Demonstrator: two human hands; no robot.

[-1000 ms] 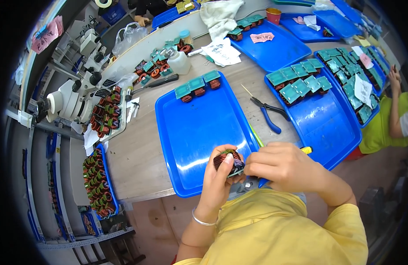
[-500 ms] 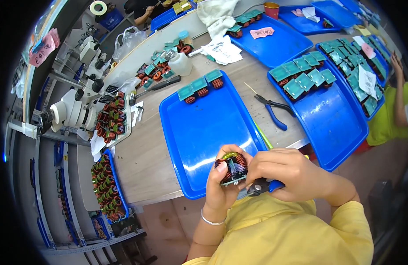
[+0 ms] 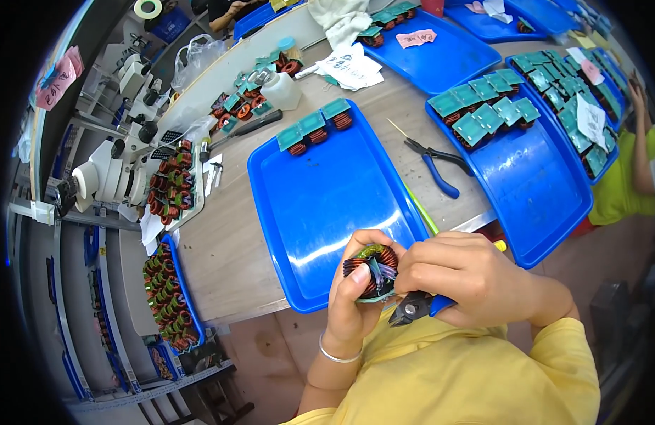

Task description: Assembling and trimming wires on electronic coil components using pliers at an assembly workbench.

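Note:
My left hand (image 3: 349, 306) holds a round copper-wound coil (image 3: 374, 268) on a small green circuit board, its thumb pressed against the near side. Clear and purplish sleeving or wire shows in the coil's middle. Blue-handled side cutters (image 3: 411, 309) are gripped in my right hand (image 3: 473, 280), with their jaws just below the board. The right fingertips lie close against the coil; whether they touch it is hard to see. Beyond both hands is a blue tray (image 3: 320, 202), with several coil boards (image 3: 312, 129) along its far edge.
Blue-handled pliers (image 3: 441, 176) lie right of the tray. Farther right, another blue tray (image 3: 529, 205) carries several boards. Loose coils (image 3: 173, 185) and a tray of coils (image 3: 166, 301) stand at left, near microscopes (image 3: 101, 173). A co-worker's green sleeve (image 3: 629, 173) shows at far right.
The cutters' jaws have dropped slightly away from the board's underside and show more fully. The coil has tipped, so less of its board edge shows. My view has shifted slightly.

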